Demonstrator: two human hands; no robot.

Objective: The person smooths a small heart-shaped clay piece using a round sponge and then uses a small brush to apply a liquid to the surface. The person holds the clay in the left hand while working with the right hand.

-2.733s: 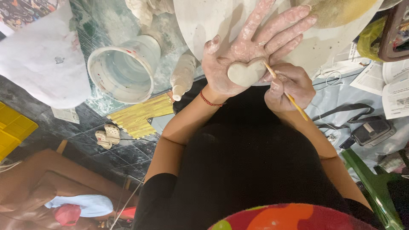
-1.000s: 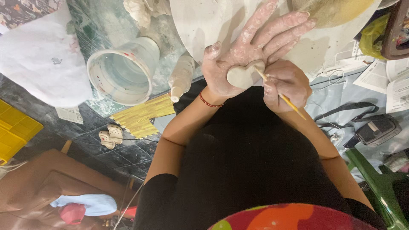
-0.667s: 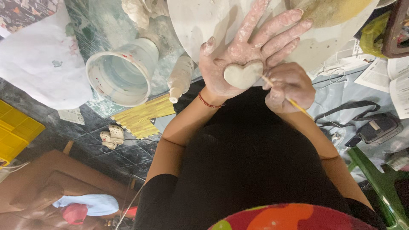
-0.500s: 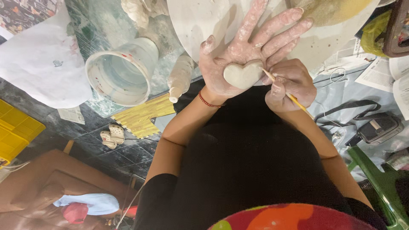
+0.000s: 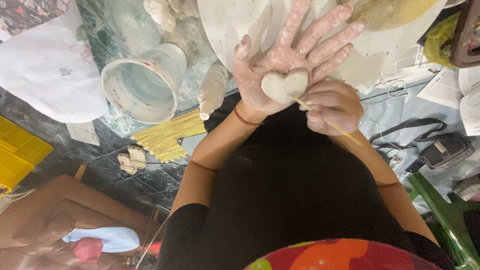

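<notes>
Left hand (image 5: 280, 65), fingers spread wide, cradles a pale heart-shaped clay piece (image 5: 284, 86), likely soft, fragile; right hand (image 5: 332, 106) pinches a thin wooden stick (image 5: 345, 134).

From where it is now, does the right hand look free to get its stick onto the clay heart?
Probably yes. The right hand sits right beside the heart lying exposed on the open left palm, and the stick tip already meets its edge; nothing lies between.

Two clay-dusted hands, left hand (image 5: 285, 65) and right hand (image 5: 332, 105), one heart-shaped clay piece (image 5: 284, 86), one thin wooden stick (image 5: 330, 125), one plastic bucket (image 5: 142, 82), one white squeeze bottle (image 5: 212, 90) and one round white board (image 5: 240, 25).
</notes>
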